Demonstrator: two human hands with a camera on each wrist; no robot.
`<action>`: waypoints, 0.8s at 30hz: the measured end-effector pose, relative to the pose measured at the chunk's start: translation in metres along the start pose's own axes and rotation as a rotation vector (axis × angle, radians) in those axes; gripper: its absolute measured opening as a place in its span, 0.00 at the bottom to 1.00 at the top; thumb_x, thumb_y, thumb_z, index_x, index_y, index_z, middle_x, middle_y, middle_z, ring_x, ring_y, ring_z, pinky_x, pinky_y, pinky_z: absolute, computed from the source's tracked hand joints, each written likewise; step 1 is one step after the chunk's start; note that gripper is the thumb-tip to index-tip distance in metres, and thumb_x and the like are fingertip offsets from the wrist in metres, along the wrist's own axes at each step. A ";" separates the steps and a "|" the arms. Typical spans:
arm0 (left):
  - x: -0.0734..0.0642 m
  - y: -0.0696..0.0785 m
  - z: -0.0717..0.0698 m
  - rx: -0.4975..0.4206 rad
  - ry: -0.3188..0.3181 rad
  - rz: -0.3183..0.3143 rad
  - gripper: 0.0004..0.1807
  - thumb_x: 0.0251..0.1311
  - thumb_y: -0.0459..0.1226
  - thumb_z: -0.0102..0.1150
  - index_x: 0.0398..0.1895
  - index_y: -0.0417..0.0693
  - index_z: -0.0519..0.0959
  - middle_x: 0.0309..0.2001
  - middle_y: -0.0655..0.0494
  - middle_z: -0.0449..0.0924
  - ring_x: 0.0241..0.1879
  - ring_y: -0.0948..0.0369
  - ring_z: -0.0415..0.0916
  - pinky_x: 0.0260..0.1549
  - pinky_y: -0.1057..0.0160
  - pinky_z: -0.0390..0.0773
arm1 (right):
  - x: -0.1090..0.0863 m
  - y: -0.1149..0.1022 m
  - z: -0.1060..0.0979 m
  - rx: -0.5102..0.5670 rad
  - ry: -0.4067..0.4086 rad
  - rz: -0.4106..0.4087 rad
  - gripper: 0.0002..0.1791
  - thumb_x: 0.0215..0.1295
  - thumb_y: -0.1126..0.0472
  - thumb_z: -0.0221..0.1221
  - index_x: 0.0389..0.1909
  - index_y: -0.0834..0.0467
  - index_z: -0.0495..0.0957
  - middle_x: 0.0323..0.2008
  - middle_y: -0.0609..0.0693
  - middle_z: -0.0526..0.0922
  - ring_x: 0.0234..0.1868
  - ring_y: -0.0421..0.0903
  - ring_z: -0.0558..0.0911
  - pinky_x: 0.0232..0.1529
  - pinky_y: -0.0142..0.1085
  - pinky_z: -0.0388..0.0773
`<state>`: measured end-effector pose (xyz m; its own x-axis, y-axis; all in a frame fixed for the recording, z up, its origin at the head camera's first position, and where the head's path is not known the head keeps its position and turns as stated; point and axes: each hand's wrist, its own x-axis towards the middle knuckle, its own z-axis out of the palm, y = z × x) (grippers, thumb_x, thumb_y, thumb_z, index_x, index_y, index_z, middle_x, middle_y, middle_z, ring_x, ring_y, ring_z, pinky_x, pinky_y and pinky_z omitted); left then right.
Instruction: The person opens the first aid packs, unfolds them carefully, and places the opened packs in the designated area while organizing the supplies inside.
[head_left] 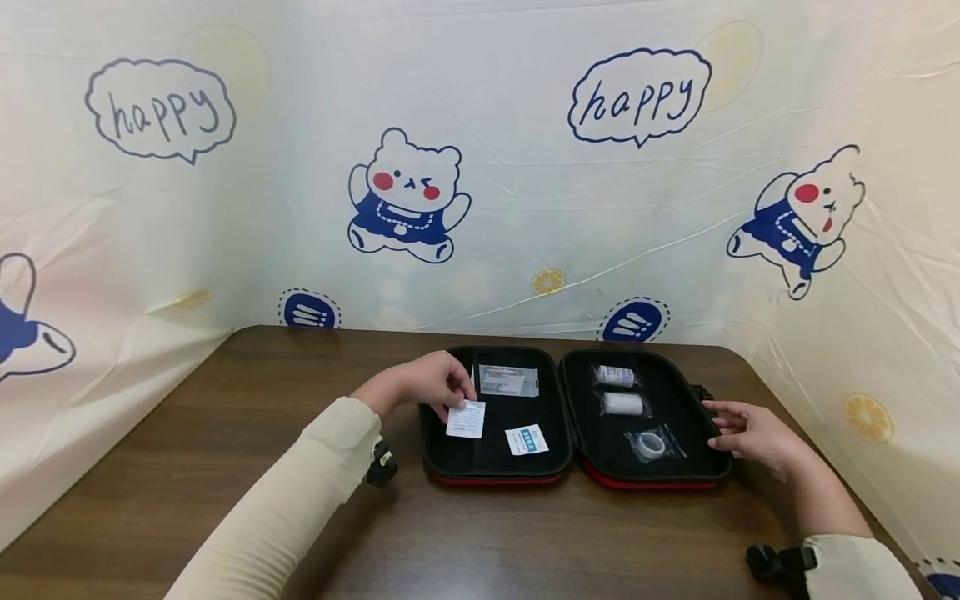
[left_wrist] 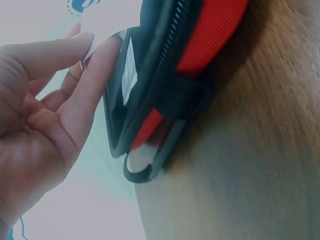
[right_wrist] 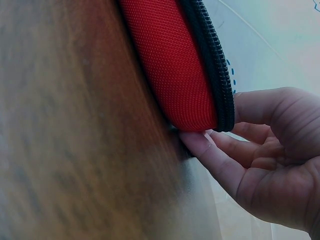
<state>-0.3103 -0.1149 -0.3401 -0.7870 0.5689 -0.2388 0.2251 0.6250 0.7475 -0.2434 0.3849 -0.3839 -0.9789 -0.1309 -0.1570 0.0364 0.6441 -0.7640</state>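
Observation:
A zip case (head_left: 525, 475) with a red shell and black lining lies unfolded on the table. Over its left half, my left hand (head_left: 438, 385) pinches a small white packet (head_left: 466, 420) with printing; the left wrist view shows this packet (left_wrist: 112, 20) between thumb and finger. Another white-and-blue packet (head_left: 527, 440) and a clear printed sachet (head_left: 509, 381) lie in that half. At the outer edge of the right half, my right hand (head_left: 757, 435) grips the rim; in the right wrist view, thumb and fingers lie on either side of the zippered edge (right_wrist: 222, 100).
The right half holds a wrapped bottle-like item (head_left: 615, 376), a wrapped white roll (head_left: 623, 404) and a bagged white ring-shaped roll (head_left: 651, 445). Brown wooden table (head_left: 585, 542) surrounds the case. A printed cloth (head_left: 517, 208) hangs behind. The case's handle (left_wrist: 170, 145) sticks out at its left side.

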 end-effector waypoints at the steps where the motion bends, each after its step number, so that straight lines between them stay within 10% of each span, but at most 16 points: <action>1: 0.000 -0.001 0.000 0.004 0.005 -0.004 0.07 0.59 0.24 0.62 0.36 0.42 0.84 0.35 0.49 0.81 0.33 0.57 0.79 0.30 0.59 0.84 | 0.000 0.000 0.000 0.000 0.002 -0.003 0.39 0.60 0.65 0.66 0.68 0.72 0.59 0.57 0.75 0.71 0.51 0.58 0.76 0.40 0.40 0.82; 24: 0.011 -0.009 0.005 0.082 0.029 -0.078 0.06 0.59 0.23 0.61 0.35 0.38 0.84 0.35 0.47 0.82 0.29 0.60 0.80 0.27 0.62 0.84 | 0.000 0.000 0.000 -0.004 -0.002 0.001 0.39 0.61 0.64 0.65 0.69 0.72 0.59 0.58 0.75 0.70 0.53 0.60 0.75 0.43 0.43 0.82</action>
<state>-0.3181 -0.1111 -0.3529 -0.8199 0.5021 -0.2750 0.2083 0.7090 0.6738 -0.2438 0.3851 -0.3834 -0.9784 -0.1321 -0.1593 0.0366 0.6471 -0.7616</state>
